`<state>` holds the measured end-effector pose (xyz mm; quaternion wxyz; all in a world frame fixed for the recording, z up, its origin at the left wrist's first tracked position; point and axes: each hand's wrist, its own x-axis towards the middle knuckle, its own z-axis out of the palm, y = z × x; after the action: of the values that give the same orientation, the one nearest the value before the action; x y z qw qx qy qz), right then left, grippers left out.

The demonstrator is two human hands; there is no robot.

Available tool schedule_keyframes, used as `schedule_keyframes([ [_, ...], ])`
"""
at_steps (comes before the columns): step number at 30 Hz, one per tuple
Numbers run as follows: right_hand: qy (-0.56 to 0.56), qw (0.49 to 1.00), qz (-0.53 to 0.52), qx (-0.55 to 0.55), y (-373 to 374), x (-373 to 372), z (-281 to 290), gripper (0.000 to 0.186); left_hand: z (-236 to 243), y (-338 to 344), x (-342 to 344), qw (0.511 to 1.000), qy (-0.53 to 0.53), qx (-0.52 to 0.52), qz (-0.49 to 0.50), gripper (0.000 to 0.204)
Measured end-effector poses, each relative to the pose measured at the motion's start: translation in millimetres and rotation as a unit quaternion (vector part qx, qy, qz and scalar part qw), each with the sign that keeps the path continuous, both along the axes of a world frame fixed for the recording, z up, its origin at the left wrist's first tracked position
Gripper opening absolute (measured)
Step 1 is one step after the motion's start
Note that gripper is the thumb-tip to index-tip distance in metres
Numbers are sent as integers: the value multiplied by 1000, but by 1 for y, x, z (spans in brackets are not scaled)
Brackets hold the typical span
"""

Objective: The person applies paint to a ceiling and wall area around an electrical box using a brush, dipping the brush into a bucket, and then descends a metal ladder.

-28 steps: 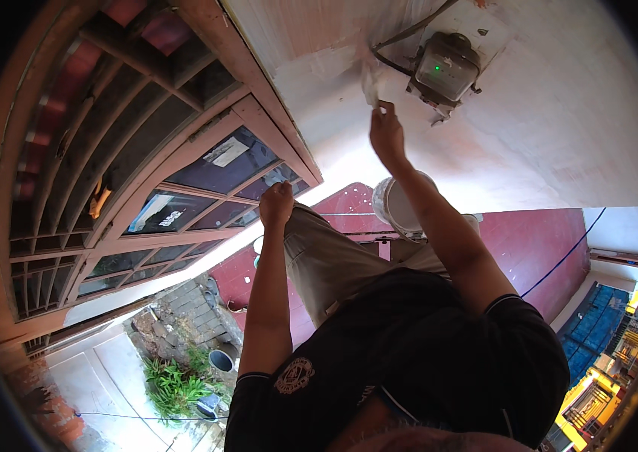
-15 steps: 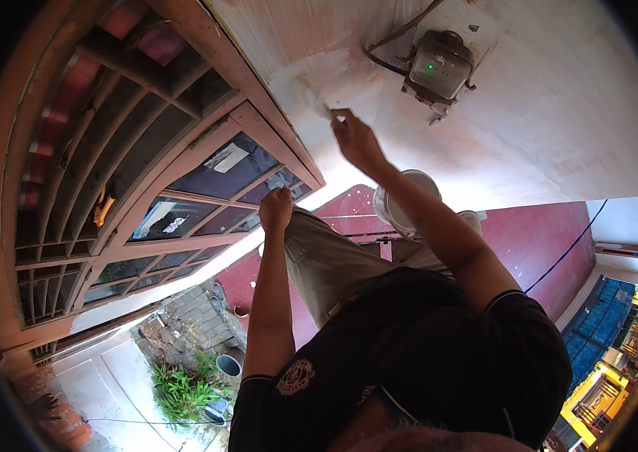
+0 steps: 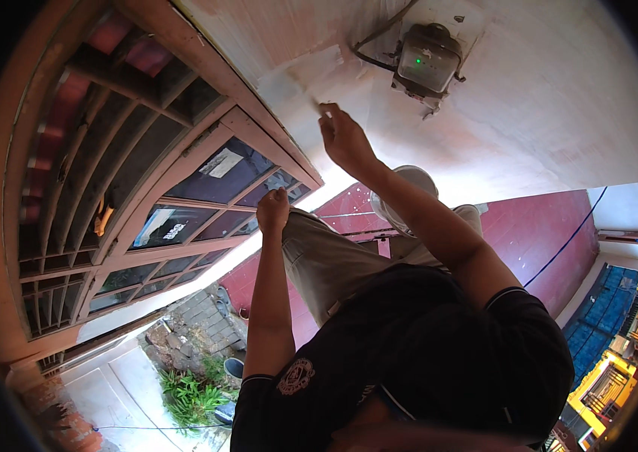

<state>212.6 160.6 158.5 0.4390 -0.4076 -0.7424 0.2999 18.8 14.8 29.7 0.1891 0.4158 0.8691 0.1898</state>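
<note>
Far left, the slatted vent (image 3: 97, 169) is sitting in a pinkish frame, an orange-yellow bit (image 3: 103, 217) lodging among its slats; the green plant (image 3: 186, 398) is showing below. Next, the paned window (image 3: 217, 181) is running beside the left hand (image 3: 272, 212), which is balling into a fist (can't tell if it's gripping anything). Then the right hand (image 3: 348, 143) is pinching a small blurred piece (image 3: 317, 104) at its fingertips, the piece lying close against the pale wall (image 3: 545, 113); its kind isn't reading clearly. Right of that, a pale bucket (image 3: 414, 179) is standing partly behind the right forearm, and the grey meter box (image 3: 430, 64) is hanging on the wall, green light glowing. Farther right, a blue cable (image 3: 569, 239) is crossing above the red floor (image 3: 515, 233).
</note>
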Motion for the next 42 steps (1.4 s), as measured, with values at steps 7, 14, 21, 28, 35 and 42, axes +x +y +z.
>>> schedule_keyframes([
  [7, -41, 986, 89, -136, -13, 59, 2, 24, -8, 0, -6, 1000, -1, 22, -7, 45],
  [14, -296, 926, 74, -222, -17, 191, -14, 28, -9, -1, -6, 1000, -9, 27, -12, 44],
  [21, -521, 812, 111, -238, -23, 201, -100, 25, -18, -1, -14, 999, 4, 24, -25, 45],
  [28, -562, 803, 60, -191, -22, 181, -190, 24, -18, 2, -7, 999, -2, 20, -27, 46],
  [35, -593, 773, 54, -219, -28, 174, -226, 27, -20, 3, -7, 999, -5, 26, -34, 45],
  [42, -573, 795, 46, -192, -30, 195, -231, 30, -20, 7, -4, 999, 7, 37, -33, 44],
])
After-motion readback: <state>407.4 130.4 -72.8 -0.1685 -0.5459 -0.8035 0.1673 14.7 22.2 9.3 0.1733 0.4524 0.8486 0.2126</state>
